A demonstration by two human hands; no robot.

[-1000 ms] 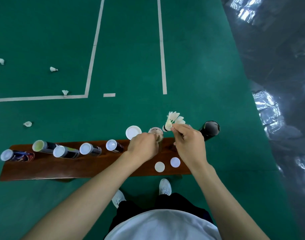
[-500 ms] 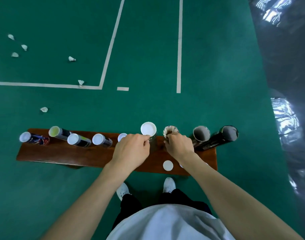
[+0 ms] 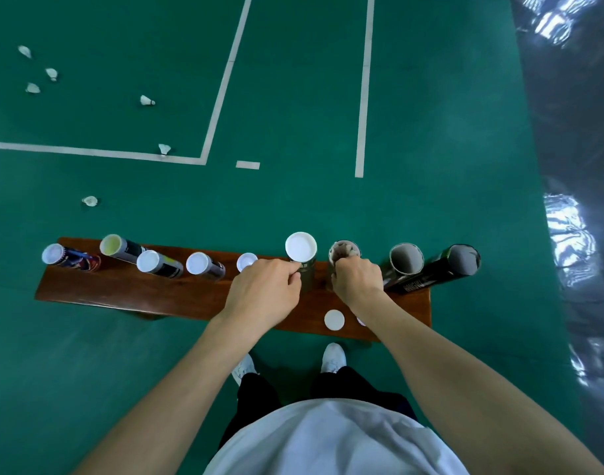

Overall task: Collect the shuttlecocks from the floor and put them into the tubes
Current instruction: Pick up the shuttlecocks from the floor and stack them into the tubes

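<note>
Head view, our right hand (image 3: 357,281) grips the open tube (image 3: 341,260), hiding a lid (image 3: 361,322); left hand (image 3: 264,291) curled by the capped tube (image 3: 302,257), grip unclear, bench (image 3: 156,293) edge close.

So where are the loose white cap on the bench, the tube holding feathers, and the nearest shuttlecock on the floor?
loose white cap (image 3: 334,319), head view, cap's middle.
feather-filled tube (image 3: 344,250), head view, open mouth.
nearest shuttlecock (image 3: 89,201), head view, feather skirt.

A green court floor (image 3: 431,132) marked with white lines (image 3: 364,97) stretches beneath a long brown wooden bench (image 3: 156,293), while glossy dark sheeting (image 3: 568,132) catches bright reflections along the right edge.
</note>
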